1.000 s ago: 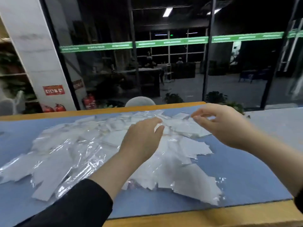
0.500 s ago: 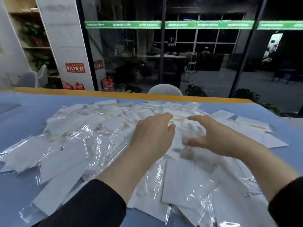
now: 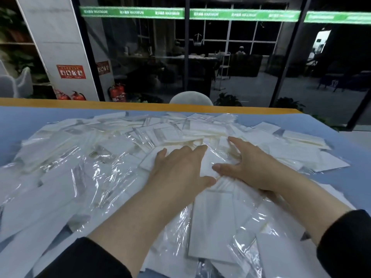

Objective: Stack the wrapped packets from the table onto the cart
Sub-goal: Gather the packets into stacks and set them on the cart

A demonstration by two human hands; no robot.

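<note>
Wrapped packets, white sheets in clear glossy film, lie in a loose overlapping heap that covers most of the blue table, from its left side to past the middle and out toward the right. The left hand lies palm-down on the heap near its middle, fingers straight and close together, thumb out to the right; it presses on the film and grips nothing. Just beside it, the right hand also rests flat on the packets, fingers stretched forward and slightly spread, thumb pointing left so that the two thumbs nearly meet over one white packet. Neither hand curls round anything. Both forearms come up from the lower edge in dark sleeves.

An orange edge runs along the table's far side. Beyond it, at the left, a white pillar carries a red sign, with red fire extinguishers standing at its foot. The rounded grey back of a chair shows over the table's far edge. Behind, dark glass walls bear a green strip, and potted plants stand at the right.
</note>
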